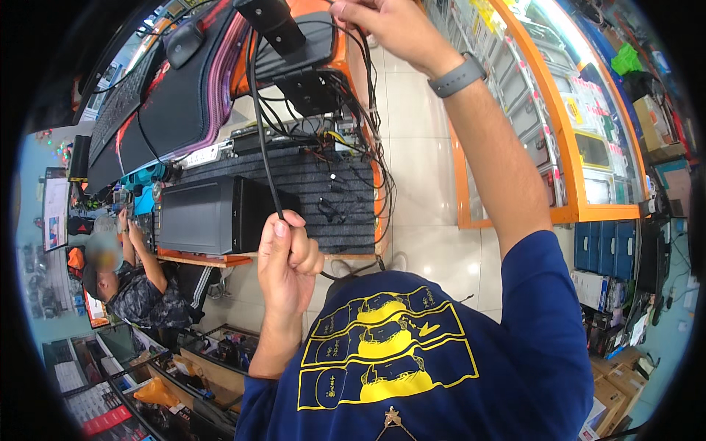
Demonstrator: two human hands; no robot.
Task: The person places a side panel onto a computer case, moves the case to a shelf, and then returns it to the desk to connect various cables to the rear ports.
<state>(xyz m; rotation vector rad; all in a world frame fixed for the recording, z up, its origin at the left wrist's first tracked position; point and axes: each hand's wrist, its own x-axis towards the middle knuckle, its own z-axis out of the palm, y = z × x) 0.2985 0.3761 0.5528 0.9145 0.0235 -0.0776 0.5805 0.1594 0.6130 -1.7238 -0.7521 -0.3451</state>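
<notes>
My left hand (290, 266), just below and left of the middle of the frame, is closed in a pinch, thumb and forefinger pressed on a black cable (267, 152) while the other fingers curl in toward the palm. From my grip the cable rises, slightly bowed, to the upper middle of the frame, where it passes beside a black bracket (272, 26). My right hand (395, 28) is at the top edge, arm stretched up, with a grey watch (457, 75) on the wrist. Its fingers are bent close to the thumb, near more dark leads; the frame edge cuts it off, so I cannot tell how firmly it holds anything.

Left of my left hand, a black box-shaped device (197, 214) lies on the orange-edged surface, which has a grey ribbed mat (346, 231) on it. A tangle of wires (370, 121) hangs along the surface's right edge. In the upper left are a dark mouse (184, 46) and a keyboard (121, 110). Another person (153, 290) in a dark patterned shirt has both arms raised at the left. An orange-framed display case (572, 147) fills the upper right, above blue drawers (604, 246).
</notes>
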